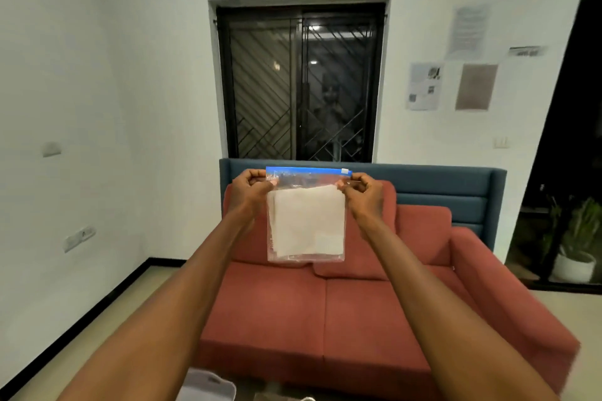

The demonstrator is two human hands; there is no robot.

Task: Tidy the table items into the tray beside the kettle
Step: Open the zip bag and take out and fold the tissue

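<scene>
Left hand (249, 187) and right hand (360, 190) each pinch top corner of zip bag (306, 215), stretched between them. Bag likely light, floppy, slippery; folded white cloth (308, 225) inside. Best held by stiffer zip strip.

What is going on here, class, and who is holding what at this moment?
A person holds a clear zip bag up at arm's length in front of a red sofa. The left hand and the right hand each pinch a top corner, just under the blue zip strip. Something white and folded sits inside. No kettle is in view.
</scene>
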